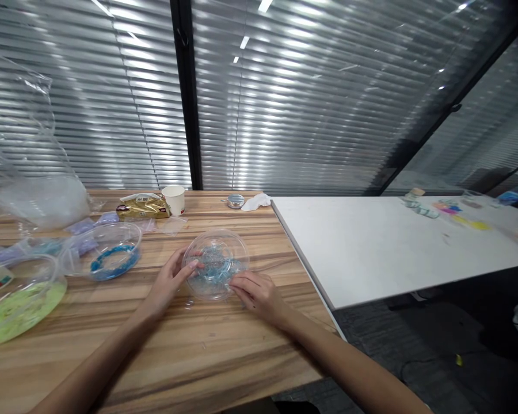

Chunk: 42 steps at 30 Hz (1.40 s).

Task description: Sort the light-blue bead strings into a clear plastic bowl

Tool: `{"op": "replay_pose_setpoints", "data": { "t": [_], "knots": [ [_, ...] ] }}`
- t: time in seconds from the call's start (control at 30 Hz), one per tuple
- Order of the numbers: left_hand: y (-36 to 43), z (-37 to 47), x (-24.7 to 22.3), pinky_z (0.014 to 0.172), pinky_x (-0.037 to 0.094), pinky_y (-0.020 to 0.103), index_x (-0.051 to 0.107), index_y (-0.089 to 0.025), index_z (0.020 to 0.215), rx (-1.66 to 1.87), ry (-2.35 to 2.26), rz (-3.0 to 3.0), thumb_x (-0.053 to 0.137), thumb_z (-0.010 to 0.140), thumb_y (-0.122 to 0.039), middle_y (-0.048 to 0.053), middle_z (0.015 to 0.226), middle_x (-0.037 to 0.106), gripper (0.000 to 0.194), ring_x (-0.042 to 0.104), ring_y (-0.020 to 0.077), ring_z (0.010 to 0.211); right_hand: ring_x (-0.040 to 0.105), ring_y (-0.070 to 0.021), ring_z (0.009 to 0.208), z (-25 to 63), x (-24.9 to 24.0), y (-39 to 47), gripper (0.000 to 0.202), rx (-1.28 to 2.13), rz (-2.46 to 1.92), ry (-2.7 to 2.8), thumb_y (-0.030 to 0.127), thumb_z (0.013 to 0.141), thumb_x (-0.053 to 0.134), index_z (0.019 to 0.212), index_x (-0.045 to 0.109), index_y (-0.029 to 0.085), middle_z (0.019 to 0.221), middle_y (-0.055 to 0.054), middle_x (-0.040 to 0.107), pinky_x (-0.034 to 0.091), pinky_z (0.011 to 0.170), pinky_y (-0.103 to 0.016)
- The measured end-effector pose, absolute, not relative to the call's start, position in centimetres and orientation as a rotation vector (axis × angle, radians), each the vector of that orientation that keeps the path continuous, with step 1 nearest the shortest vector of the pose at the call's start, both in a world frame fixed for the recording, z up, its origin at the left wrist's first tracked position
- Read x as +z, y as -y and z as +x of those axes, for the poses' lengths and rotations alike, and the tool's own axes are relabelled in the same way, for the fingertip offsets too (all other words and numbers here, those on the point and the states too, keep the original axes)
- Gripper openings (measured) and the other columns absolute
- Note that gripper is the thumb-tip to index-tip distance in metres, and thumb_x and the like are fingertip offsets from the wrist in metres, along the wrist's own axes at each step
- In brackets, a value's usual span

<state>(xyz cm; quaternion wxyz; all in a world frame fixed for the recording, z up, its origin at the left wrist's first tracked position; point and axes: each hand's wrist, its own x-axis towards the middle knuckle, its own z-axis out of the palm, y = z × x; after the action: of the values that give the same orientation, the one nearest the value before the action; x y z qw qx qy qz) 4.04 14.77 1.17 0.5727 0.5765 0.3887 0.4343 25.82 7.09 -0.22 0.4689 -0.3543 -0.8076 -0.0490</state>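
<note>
Clear plastic bowl (216, 263) of pale blue beads sits tilted on the wooden table (164, 351), near its right edge. Left hand (170, 280) grips the rim, fingers curled; right hand (259, 294) rests spread beside its lower edge, holding nothing. Tipped further, the bowl could spill its beads across the table. Three clear bowls show in all: this one, one with a blue ring (112, 261), one with green material (19, 307); plus one paper cup (174, 199).

on the wooden desk (242, 356) a clear bowl with blue bits (112, 253) sits beside a bowl of green stuff (19, 305). behind them lie a gold packet (142, 208), a paper cup (174, 199), a small tin (235, 200) and a large plastic bag (30, 190). a white desk (384, 247) adjoins.
</note>
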Motion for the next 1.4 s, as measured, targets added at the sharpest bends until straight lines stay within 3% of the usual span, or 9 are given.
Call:
{"op": "replay_pose_setpoints", "data": {
  "t": [0.67,1.4],
  "knots": [
    [-14.46,4.32,2.06,0.082,0.054,0.042,0.053,-0.016,0.117,1.003,-0.954,1.372,0.073,0.066,-0.058,0.013,0.117,0.062,0.068,0.065,0.0283,0.093,0.066,-0.0150,0.075,25.90,-0.28,-7.25,0.017,-0.122,-0.862,2.027,0.019,0.099,0.046,0.096,0.063,0.016,0.087,-0.005,0.069,0.052,0.064,-0.025],
    [-14.86,4.07,1.46,0.084,0.054,0.044,0.058,-0.017,0.111,1.008,-0.926,1.313,0.075,0.068,-0.053,0.011,0.114,0.062,0.059,0.065,0.0268,0.090,0.066,-0.0142,0.076,26.03,-0.23,-7.05,0.017,-0.159,-0.837,2.086,0.018,0.099,0.046,0.095,0.063,0.015,0.089,-0.006,0.070,0.050,0.063,-0.023]
  ]
}}
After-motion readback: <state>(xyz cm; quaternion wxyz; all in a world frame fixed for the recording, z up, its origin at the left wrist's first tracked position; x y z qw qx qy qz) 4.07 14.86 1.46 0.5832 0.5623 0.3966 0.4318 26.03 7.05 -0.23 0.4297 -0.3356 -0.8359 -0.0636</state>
